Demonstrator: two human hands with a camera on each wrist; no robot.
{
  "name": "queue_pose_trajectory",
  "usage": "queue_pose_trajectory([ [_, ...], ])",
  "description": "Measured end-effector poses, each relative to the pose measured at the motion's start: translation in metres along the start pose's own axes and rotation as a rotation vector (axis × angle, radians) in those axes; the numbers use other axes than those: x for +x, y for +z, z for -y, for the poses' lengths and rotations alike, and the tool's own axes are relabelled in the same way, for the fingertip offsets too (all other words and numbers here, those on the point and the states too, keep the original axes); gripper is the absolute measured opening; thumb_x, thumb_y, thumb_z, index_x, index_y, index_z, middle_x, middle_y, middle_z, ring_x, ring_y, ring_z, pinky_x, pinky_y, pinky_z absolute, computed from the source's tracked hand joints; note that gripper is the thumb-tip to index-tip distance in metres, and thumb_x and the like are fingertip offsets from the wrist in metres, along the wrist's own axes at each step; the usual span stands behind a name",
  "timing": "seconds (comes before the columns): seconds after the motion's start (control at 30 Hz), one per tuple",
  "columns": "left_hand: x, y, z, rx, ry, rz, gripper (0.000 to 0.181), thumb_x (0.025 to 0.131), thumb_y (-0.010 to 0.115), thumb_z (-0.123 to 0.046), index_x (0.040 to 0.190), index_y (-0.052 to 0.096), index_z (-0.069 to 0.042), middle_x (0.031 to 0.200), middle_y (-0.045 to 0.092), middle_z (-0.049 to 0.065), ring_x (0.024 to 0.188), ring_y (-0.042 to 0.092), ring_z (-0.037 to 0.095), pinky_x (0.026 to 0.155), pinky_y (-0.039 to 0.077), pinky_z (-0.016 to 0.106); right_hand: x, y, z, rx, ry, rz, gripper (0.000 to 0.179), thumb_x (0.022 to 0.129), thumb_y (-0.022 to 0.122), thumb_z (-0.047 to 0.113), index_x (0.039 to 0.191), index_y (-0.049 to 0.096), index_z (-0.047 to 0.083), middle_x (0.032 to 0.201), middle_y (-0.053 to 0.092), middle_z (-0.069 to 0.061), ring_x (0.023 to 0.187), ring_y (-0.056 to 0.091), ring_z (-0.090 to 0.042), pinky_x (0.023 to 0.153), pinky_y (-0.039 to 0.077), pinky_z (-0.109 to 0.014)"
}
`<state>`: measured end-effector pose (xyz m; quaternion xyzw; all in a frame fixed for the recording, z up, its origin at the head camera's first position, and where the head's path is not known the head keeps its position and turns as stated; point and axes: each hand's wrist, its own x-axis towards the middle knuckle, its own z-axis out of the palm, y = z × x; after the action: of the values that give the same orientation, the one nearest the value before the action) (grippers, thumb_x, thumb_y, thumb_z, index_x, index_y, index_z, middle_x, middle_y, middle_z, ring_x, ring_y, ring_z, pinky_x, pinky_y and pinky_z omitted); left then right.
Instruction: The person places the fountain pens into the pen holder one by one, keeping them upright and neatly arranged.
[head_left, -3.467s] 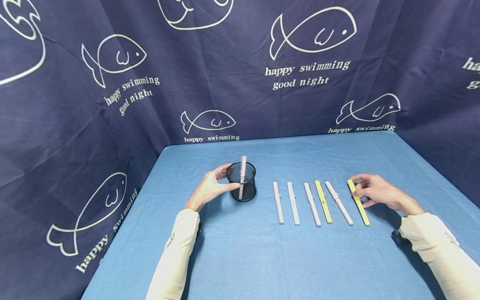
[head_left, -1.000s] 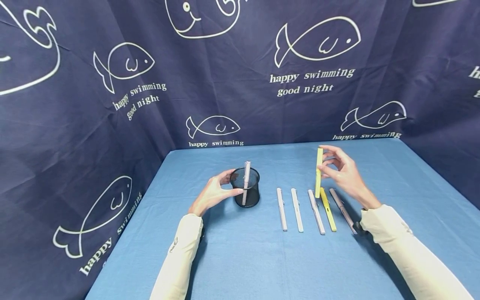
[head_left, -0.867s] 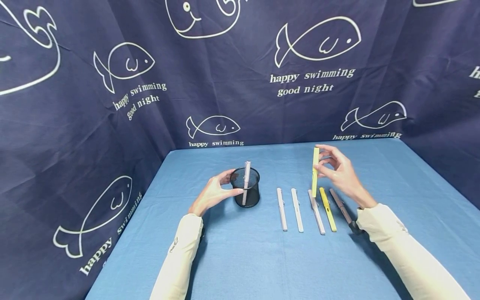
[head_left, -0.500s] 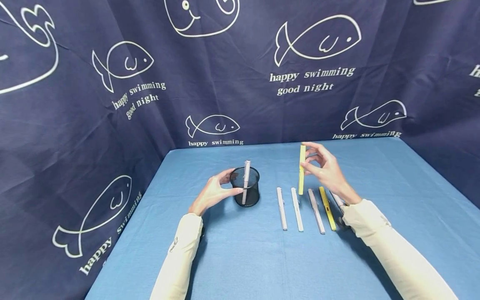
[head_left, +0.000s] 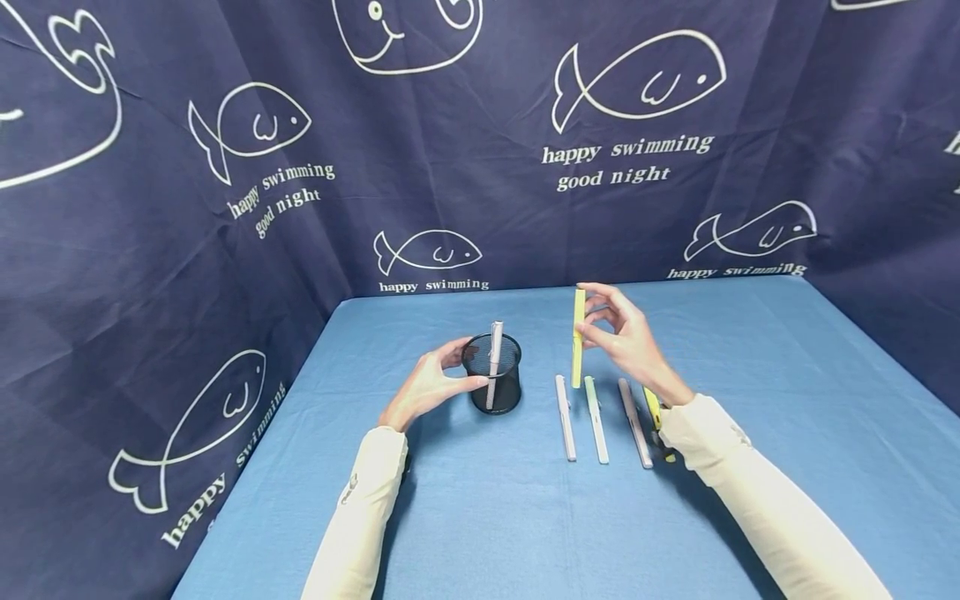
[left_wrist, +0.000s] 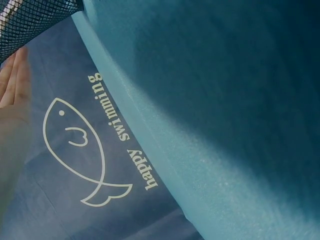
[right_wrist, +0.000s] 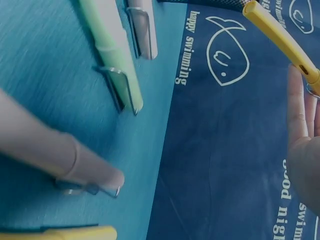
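Observation:
My left hand holds a black mesh pen holder, thumb in front and fingers around its left and back. A pale pink pen leans upright inside it. Above the table, right of the holder, my right hand pinches a yellow pen upright between thumb and fingers. In the right wrist view that yellow pen slants at the upper right. Below this hand lie a pale pink pen, a light green pen and a greyish-pink pen. A second yellow pen is partly hidden by the right wrist.
A blue cloth covers the table. Dark blue curtains printed with white fish hang along its back and sides. The right sleeve crosses over the right end of the pen row, hiding the pen that lay there.
My right hand picked the yellow pen off the table at the far right, raised it upright and carried it left toward the pen holder. My left hand has stayed at the holder.

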<state>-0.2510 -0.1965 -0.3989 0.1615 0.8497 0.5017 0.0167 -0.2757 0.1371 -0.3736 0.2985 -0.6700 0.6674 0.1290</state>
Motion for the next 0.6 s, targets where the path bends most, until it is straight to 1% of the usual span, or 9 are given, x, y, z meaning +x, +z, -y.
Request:
queue_pose_trajectory([
  [0.27, 0.000, 0.000, 0.000, -0.006, -0.003, -0.004, 0.080, 0.082, 0.089, -0.037, 0.151, 0.054, -0.014, 0.140, 0.062, 0.008, 0.129, 0.058, 0.031, 0.111, 0.041, 0.056, 0.006, 0.014, 0.002, 0.014, 0.009, 0.002, 0.057, 0.092, 0.065, -0.017, 0.146, 0.047, -0.007, 0.108, 0.053, -0.017, 0.089, 0.063, -0.013, 0.064, 0.062, -0.034],
  [0.5, 0.001, 0.000, 0.000, 0.002, -0.009, -0.006, 0.080, 0.082, 0.089, -0.036, 0.151, 0.054, -0.013, 0.140, 0.062, 0.009, 0.129, 0.058, 0.030, 0.110, 0.042, 0.056, 0.011, 0.027, 0.004, 0.053, 0.008, 0.001, 0.058, 0.092, 0.066, -0.017, 0.145, 0.047, -0.008, 0.110, 0.054, -0.019, 0.089, 0.062, -0.013, 0.064, 0.063, -0.039],
  [0.6, 0.001, 0.000, 0.000, 0.003, -0.012, -0.006, 0.080, 0.082, 0.088, -0.037, 0.151, 0.054, -0.013, 0.139, 0.063, 0.008, 0.129, 0.057, 0.030, 0.111, 0.041, 0.055, 0.013, 0.032, 0.004, 0.048, -0.005, -0.003, 0.057, 0.091, 0.067, -0.016, 0.144, 0.047, -0.008, 0.108, 0.054, -0.019, 0.088, 0.063, -0.014, 0.064, 0.063, -0.042],
])
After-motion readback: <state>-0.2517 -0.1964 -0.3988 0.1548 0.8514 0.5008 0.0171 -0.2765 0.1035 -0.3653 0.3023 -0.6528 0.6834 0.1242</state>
